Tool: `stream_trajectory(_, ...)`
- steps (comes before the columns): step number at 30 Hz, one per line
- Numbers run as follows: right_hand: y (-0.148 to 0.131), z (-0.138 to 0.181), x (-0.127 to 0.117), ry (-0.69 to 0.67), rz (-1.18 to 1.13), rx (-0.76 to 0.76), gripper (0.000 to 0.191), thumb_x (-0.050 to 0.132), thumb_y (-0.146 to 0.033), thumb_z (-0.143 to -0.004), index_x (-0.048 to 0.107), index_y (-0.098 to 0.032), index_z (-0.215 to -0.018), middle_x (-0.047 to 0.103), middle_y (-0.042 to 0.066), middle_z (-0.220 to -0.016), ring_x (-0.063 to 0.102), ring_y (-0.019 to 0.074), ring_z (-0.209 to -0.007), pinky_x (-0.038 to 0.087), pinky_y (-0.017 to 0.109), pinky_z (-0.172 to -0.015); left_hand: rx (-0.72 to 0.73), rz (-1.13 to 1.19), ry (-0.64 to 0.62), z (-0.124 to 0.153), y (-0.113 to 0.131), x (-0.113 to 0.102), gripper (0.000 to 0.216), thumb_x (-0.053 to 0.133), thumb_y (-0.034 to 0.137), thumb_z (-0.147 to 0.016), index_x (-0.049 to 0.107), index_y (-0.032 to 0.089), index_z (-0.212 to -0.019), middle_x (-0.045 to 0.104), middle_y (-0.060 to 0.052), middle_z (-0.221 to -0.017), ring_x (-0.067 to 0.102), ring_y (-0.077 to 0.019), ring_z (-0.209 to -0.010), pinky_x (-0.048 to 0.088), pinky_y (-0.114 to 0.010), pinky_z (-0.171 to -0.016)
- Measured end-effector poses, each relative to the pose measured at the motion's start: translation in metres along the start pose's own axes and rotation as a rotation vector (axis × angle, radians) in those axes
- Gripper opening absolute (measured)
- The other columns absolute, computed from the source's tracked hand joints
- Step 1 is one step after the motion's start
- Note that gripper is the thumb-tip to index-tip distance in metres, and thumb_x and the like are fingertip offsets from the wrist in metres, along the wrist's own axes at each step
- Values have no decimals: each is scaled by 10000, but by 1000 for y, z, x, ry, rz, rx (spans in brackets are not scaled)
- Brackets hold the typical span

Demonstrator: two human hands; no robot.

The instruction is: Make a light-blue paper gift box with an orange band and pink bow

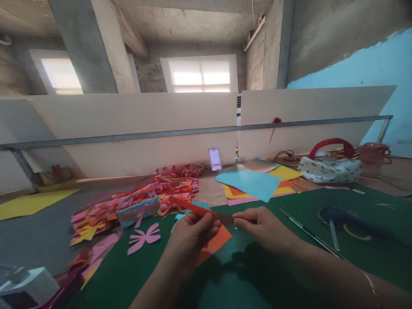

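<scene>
A patterned white bag and a smaller pink jug, contents unclear, stand beyond the right hand, whose thumb and forefinger press together, anything between them too blurred to tell, near the left hand, which pinches an orange paper strip slanting forward-left.

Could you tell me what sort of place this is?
Probably a papercraft workspace in an unfinished building: the orange paper strip in the left hand, the heap of pink, orange and yellow cut paper and bare grey concrete ceiling suggest it.
</scene>
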State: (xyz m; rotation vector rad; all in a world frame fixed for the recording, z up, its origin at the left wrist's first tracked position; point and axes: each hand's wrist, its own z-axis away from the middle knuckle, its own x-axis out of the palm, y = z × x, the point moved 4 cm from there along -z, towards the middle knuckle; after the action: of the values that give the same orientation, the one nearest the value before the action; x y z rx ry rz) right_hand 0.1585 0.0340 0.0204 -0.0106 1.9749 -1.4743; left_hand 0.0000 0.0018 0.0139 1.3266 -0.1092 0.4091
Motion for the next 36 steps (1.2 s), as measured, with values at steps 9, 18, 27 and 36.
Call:
stream_trajectory(9,-3,0,0,-12,14,5,263,479,-305,-816,658,-153,-698,513,5,-692,411,116,-637,303,228,-544,10,-18,-37,-1,-3,3,47,617,98,-748,599,108,-790,659,-63,-762,612,-72,-610,492,-123,-553)
stream_trajectory(18,-2,0,-1,1,10,2,280,471,-327,-821,657,-152,-705,478,-4,-659,391,112,-619,293,226,-532,2,-23,-43,1,-2,4,25,608,107,-760,616,101,-783,677,-80,-790,624,-77,-632,501,-137,-602)
stream_trajectory(27,-3,1,2,-25,-4,-40,276,464,-316,-828,663,-152,-727,504,-4,-677,415,117,-639,308,226,-564,18,-19,-108,-1,-6,9,62,664,116,-709,668,83,-761,699,-110,-811,661,-150,-726,524,-216,-700)
stream_trajectory(36,-3,0,2,-32,-5,-70,248,478,-292,-825,689,-164,-801,533,2,-702,436,125,-662,323,226,-570,17,-23,-148,0,-6,11,111,713,168,-670,692,90,-746,700,-104,-775,659,-152,-736,510,-223,-741)
